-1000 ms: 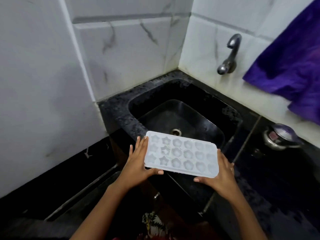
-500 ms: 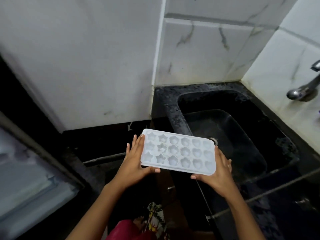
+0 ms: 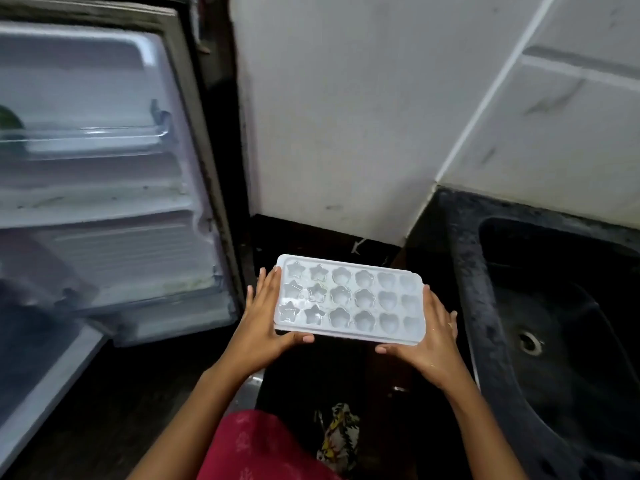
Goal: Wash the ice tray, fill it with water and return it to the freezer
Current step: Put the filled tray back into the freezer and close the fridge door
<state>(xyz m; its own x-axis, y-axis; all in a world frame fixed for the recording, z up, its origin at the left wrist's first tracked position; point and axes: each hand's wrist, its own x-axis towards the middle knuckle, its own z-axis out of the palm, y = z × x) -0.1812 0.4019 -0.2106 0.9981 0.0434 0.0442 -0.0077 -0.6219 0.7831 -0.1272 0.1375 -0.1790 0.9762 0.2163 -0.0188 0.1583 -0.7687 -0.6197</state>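
Observation:
A white ice tray (image 3: 349,301) with star, flower and heart moulds is held level in front of me, its cells glossy with water. My left hand (image 3: 265,322) grips its left end, fingers along the side and thumb under the near edge. My right hand (image 3: 431,341) grips its right end the same way. The open fridge door (image 3: 104,188) with its white shelves stands to the left of the tray. The black sink (image 3: 540,306) lies to the right.
A white marble wall (image 3: 346,116) rises straight ahead between fridge and sink. The sink's speckled black rim (image 3: 467,271) is close to my right hand. Dark floor and my red garment (image 3: 256,448) are below the tray.
The view has swung left from the sink: the tap and purple cloth have left the frame and the open fridge door has come in. Both hands keep the same hold on the tray.

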